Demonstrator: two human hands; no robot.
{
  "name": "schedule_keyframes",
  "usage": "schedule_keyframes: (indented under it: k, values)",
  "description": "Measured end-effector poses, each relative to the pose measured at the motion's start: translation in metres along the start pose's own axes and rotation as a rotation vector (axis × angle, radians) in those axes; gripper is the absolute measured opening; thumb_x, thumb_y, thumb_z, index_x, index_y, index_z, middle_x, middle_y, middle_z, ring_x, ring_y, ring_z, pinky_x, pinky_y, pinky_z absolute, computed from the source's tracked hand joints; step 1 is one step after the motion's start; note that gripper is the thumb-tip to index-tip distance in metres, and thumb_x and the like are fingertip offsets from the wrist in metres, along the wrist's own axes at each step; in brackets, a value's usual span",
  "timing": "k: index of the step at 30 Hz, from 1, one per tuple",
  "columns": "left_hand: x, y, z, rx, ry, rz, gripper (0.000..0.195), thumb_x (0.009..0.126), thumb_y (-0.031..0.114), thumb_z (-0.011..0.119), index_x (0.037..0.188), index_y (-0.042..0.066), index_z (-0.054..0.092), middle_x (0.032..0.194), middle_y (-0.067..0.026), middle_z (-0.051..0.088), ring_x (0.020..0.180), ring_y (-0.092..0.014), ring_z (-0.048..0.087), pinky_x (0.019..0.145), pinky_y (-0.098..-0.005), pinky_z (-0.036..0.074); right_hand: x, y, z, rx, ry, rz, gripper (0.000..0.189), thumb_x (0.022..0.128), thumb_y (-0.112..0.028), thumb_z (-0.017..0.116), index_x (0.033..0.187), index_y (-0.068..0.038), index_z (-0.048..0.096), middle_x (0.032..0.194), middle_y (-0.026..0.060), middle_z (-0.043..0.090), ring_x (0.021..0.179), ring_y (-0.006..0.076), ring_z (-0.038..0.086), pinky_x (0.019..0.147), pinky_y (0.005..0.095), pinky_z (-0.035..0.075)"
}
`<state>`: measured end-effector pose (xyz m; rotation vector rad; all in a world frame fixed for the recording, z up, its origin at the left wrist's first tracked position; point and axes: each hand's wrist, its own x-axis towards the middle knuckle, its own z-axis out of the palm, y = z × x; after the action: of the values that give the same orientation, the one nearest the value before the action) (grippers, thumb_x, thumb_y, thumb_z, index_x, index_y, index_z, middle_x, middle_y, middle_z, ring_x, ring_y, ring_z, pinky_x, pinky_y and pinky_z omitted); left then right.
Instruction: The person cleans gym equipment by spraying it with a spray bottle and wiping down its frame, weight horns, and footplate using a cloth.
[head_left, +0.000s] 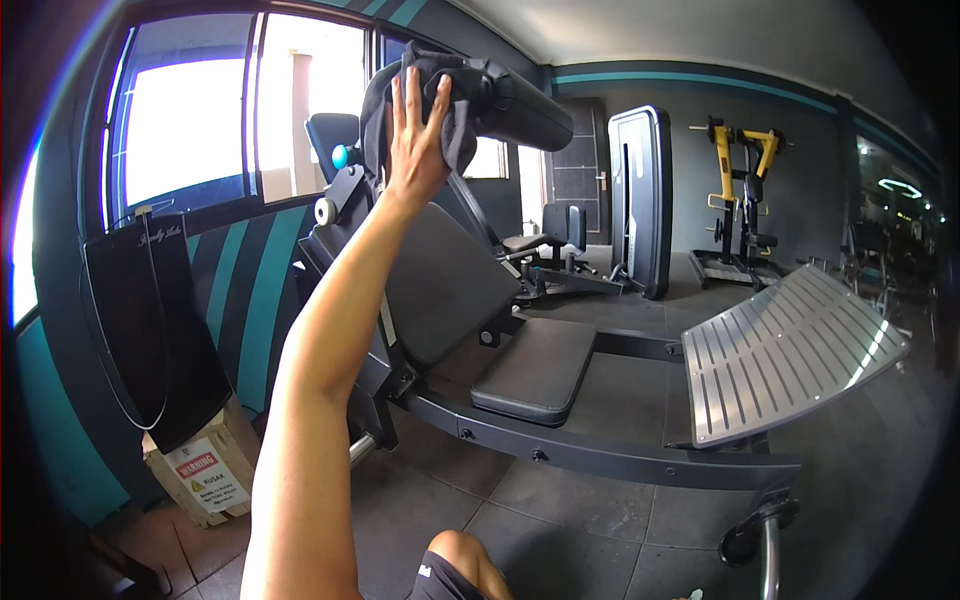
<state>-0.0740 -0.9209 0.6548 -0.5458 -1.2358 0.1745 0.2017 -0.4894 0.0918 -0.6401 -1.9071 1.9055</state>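
My left hand (418, 154) is raised at the end of a stretched arm, its back towards me and its fingers spread. It presses a dark cloth (459, 139) against a black shoulder pad (379, 97) at the top of a hack squat or leg press machine. Beside the cloth, another cylindrical black pad (529, 109) sticks out to the right. Below lie the sloping padded backrest (454, 281) and a flat black seat pad (536, 371). My right hand is out of view. A small pale tip (697, 595) shows at the bottom edge, too little to identify.
The machine's dark frame rail (600, 450) crosses in front of me to a slotted metal footplate (795, 360). To the left, a black panel (154, 322) stands by a wooden crate (229, 480) with a warning sign. A weight-stack tower (641, 202) and a yellow machine (724, 161) stand farther back.
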Motion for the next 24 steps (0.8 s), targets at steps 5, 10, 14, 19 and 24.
schedule_keyframes:
  k: [5, 10, 14, 19, 24]
  values:
    - [0.017, -0.057, -0.001, 0.106, -0.011, 0.151, 0.059, 0.079, 0.027, 0.069, 0.132, 0.005, 0.053, 0.147, -0.0224, 0.038, 0.131, -0.050, 0.037, 0.102, -0.0537, 0.039, -0.002, -0.001, 0.014, -0.004, -0.042, -0.052, 0.058, 0.097, -0.024, 0.058, 0.146, -0.003, 0.036, 0.125, 0.0133, 0.055, 0.104, 0.0244, 0.055, 0.088, 0.0365, 0.046]
    - [0.030, -0.041, 0.003, -0.908, 0.060, -0.411, 0.036, 0.081, 0.018, 0.069, 0.114, 0.008, 0.060, 0.116, -0.0178, 0.061, 0.105, -0.036, 0.060, 0.090, -0.0425, 0.048, -0.002, -0.002, 0.025, 0.006, -0.063, -0.090, 0.058, 0.097, -0.024, 0.059, 0.146, -0.003, 0.036, 0.122, 0.0125, 0.056, 0.102, 0.0241, 0.055, 0.087, 0.0362, 0.046]
    - [-0.057, -0.035, -0.014, 0.065, 0.037, -0.050, 0.071, 0.074, 0.017, 0.073, 0.136, -0.002, 0.045, 0.140, -0.0305, 0.039, 0.130, -0.055, 0.034, 0.098, -0.0560, 0.043, -0.005, 0.000, 0.033, 0.015, -0.102, -0.115, 0.059, 0.097, -0.025, 0.059, 0.146, -0.003, 0.036, 0.120, 0.0118, 0.057, 0.100, 0.0238, 0.055, 0.086, 0.0360, 0.046]
    - [-0.106, 0.005, -0.041, 0.023, -0.179, -0.307, 0.085, 0.069, 0.025, 0.077, 0.142, 0.003, 0.040, 0.151, -0.0312, 0.022, 0.137, -0.057, 0.021, 0.112, -0.0570, 0.024, -0.008, 0.006, 0.038, 0.059, -0.160, -0.172, 0.059, 0.097, -0.025, 0.059, 0.146, -0.003, 0.036, 0.117, 0.0109, 0.058, 0.098, 0.0235, 0.055, 0.085, 0.0358, 0.046]
    - [-0.177, 0.014, -0.068, -0.004, -0.216, -0.352, 0.078, 0.065, 0.027, 0.079, 0.133, 0.003, 0.049, 0.140, -0.0237, 0.040, 0.129, -0.044, 0.039, 0.108, -0.0545, 0.029, -0.027, -0.018, 0.034, 0.116, -0.119, -0.113, 0.060, 0.097, -0.027, 0.059, 0.147, -0.005, 0.034, 0.105, 0.0075, 0.061, 0.090, 0.0217, 0.055, 0.080, 0.0335, 0.046]
